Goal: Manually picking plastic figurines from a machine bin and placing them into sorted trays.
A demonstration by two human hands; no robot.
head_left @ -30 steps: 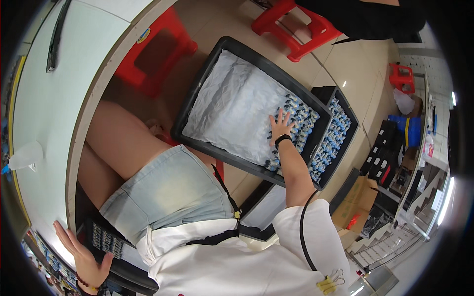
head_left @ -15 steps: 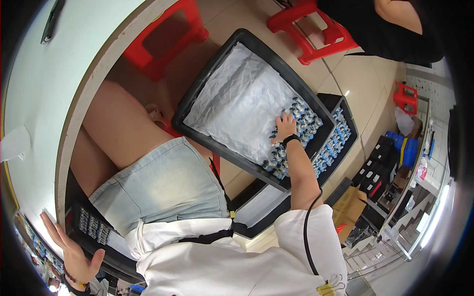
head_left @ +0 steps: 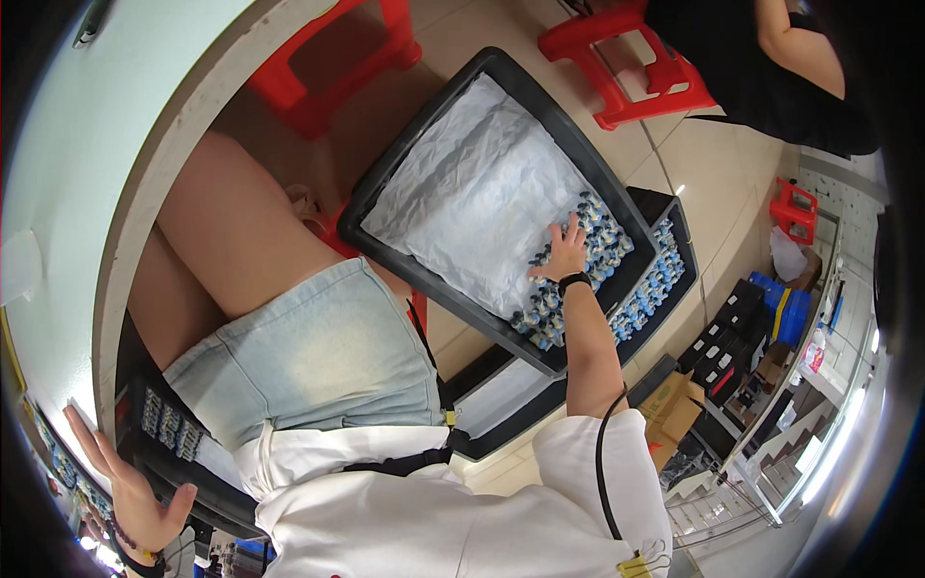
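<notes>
While the right hand [head_left: 564, 252] rests open-gripped on small blue-capped parts [head_left: 602, 236], white paper [head_left: 477, 193] lines the black tray [head_left: 424, 144].

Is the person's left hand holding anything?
No, the left hand is open with fingers spread and empty, while the right hand rests on the small parts in the black tray.

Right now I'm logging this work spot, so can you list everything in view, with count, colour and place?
Top tray: one, black, white paper lining, tilted beside the knees.
Small parts: many, blue and white, in the tray's far corner.
Lower tray: one, black, same parts, beneath.
Stools: two, red, on the floor.
Table: one, pale, left.
Rack of parts: one, black, lower left.
Cardboard boxes: brown, right.
Another person: black top, upper right.
Left hand: open, raised, empty.
Right hand: spread flat on the parts, black wristband.
</notes>
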